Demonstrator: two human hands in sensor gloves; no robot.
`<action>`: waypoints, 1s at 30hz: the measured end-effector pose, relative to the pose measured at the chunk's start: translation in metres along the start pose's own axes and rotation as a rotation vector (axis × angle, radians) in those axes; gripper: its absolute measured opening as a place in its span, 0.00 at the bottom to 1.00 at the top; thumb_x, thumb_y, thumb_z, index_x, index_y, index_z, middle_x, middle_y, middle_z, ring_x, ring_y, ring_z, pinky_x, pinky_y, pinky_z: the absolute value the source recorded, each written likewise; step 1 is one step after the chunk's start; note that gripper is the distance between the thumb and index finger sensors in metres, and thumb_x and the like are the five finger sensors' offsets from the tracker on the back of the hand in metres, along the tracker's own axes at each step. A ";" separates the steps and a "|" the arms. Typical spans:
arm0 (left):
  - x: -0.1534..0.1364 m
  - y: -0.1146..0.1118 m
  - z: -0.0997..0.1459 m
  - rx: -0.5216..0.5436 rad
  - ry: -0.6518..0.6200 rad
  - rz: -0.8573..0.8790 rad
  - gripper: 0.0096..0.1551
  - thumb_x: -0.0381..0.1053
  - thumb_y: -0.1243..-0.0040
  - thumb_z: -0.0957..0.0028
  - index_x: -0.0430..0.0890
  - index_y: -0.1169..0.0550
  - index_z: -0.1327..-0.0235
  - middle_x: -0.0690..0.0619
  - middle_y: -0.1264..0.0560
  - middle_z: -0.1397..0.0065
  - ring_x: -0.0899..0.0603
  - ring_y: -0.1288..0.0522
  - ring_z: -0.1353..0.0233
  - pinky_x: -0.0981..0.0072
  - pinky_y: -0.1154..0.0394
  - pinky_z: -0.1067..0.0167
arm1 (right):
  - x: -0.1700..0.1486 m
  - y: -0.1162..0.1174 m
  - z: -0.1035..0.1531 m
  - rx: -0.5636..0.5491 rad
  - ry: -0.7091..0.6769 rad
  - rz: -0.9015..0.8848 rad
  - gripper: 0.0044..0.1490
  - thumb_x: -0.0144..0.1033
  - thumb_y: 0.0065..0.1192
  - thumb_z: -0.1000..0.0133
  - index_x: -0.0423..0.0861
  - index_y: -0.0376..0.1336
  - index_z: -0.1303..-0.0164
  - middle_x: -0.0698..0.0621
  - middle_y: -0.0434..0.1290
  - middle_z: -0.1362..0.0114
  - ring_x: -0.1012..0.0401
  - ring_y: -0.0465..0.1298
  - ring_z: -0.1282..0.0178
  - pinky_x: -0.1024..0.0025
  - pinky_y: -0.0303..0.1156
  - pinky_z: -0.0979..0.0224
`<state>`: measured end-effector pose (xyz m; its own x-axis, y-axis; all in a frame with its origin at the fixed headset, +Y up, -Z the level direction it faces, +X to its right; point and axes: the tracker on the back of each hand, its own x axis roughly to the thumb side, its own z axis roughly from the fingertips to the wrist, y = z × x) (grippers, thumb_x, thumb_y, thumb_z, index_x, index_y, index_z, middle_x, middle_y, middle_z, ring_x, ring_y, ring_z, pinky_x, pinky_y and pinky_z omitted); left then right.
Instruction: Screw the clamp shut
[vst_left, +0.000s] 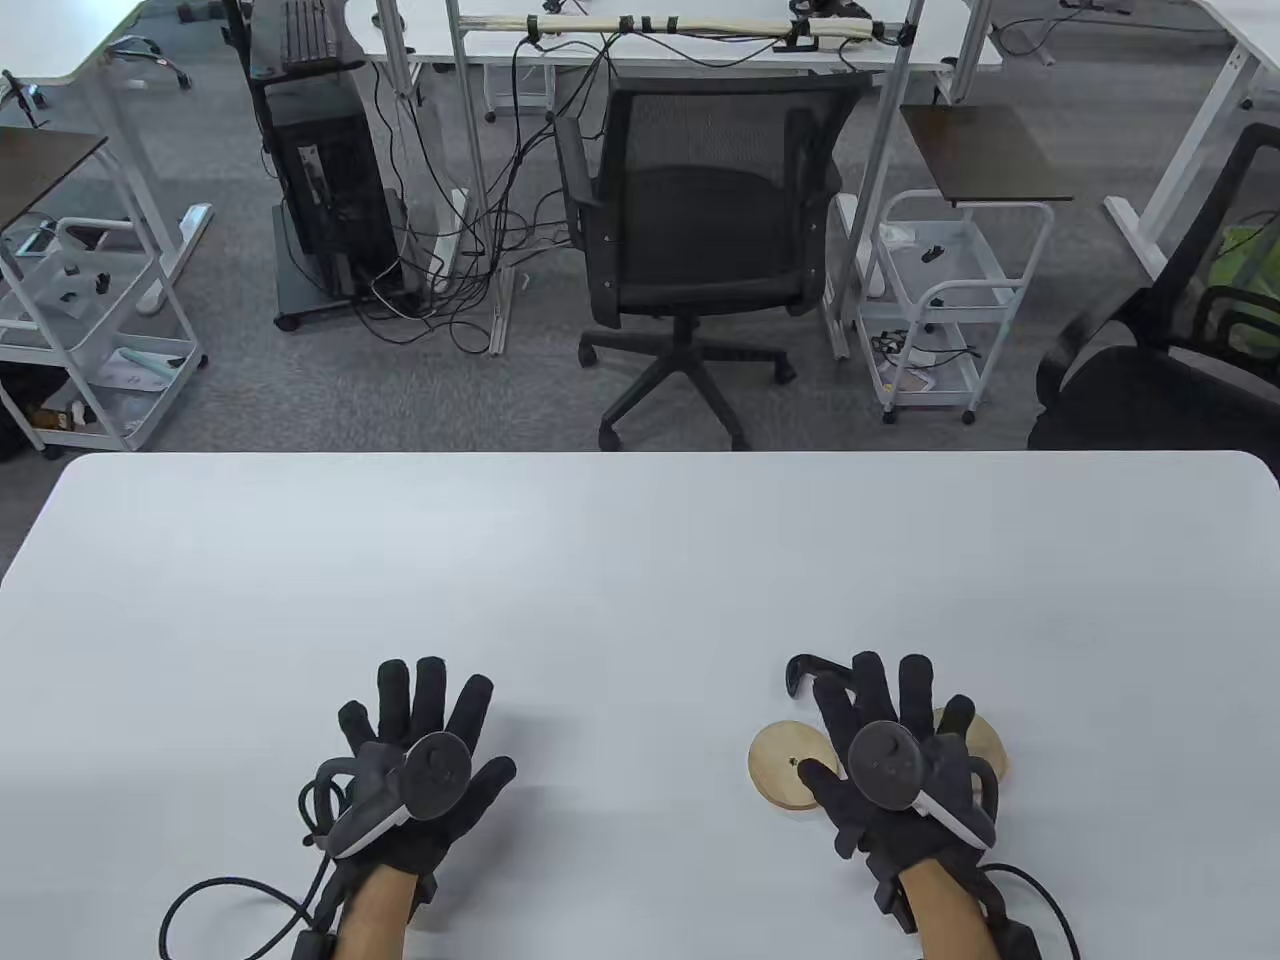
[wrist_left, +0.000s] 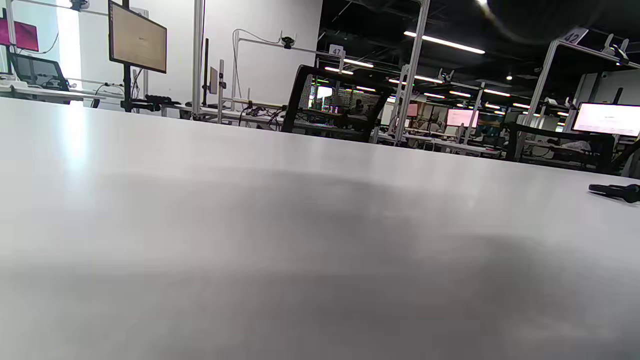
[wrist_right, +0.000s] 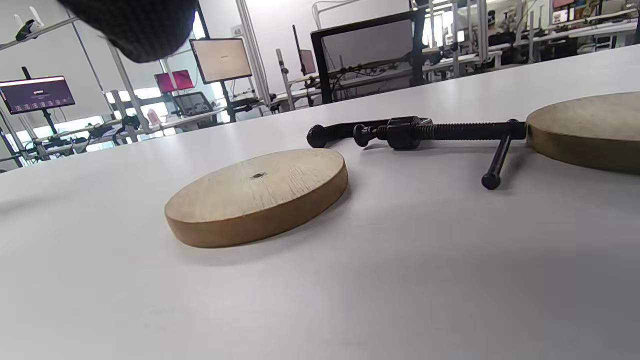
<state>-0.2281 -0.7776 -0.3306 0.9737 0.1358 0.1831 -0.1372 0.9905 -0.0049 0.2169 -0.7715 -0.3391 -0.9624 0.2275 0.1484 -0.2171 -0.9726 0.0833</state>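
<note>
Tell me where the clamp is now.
The clamp lies flat on the table's right side, between two wooden discs, partly hidden under the right hand in the table view.

1. A small white sign atop a frame post far behind the table reads "47";
2. another sign on the far right reads "42";
3. monitor text is too small to read.

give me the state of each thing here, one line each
clamp: lying flat on the table, nothing between its jaws, no hand on it
left wooden disc: flat on the table, apart from the clamp
right wooden disc: flat, by the screw's handle end
left hand: fingers spread, holding nothing
right hand: fingers spread above the discs and clamp, holding nothing
</note>
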 end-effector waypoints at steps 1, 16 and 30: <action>0.001 -0.001 -0.001 -0.008 -0.001 0.002 0.54 0.76 0.49 0.48 0.59 0.52 0.13 0.41 0.67 0.12 0.27 0.75 0.20 0.13 0.65 0.37 | 0.000 0.000 -0.001 0.011 0.003 0.003 0.57 0.66 0.56 0.48 0.60 0.35 0.16 0.52 0.23 0.12 0.43 0.16 0.21 0.23 0.18 0.33; 0.011 -0.002 0.000 -0.013 -0.051 -0.002 0.54 0.75 0.48 0.48 0.59 0.53 0.14 0.41 0.66 0.12 0.27 0.74 0.19 0.13 0.64 0.37 | -0.001 -0.002 0.002 0.003 -0.017 -0.052 0.56 0.62 0.60 0.48 0.59 0.37 0.16 0.50 0.26 0.11 0.41 0.18 0.20 0.22 0.21 0.32; 0.024 -0.001 0.006 -0.009 -0.103 0.013 0.54 0.75 0.48 0.48 0.60 0.54 0.14 0.40 0.65 0.11 0.26 0.72 0.19 0.13 0.62 0.36 | -0.016 -0.019 -0.001 -0.028 0.012 -0.150 0.57 0.59 0.63 0.48 0.59 0.37 0.15 0.49 0.25 0.12 0.41 0.18 0.20 0.22 0.23 0.31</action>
<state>-0.2061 -0.7757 -0.3201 0.9479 0.1465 0.2830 -0.1478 0.9889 -0.0169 0.2360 -0.7565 -0.3445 -0.9209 0.3695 0.1245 -0.3625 -0.9289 0.0756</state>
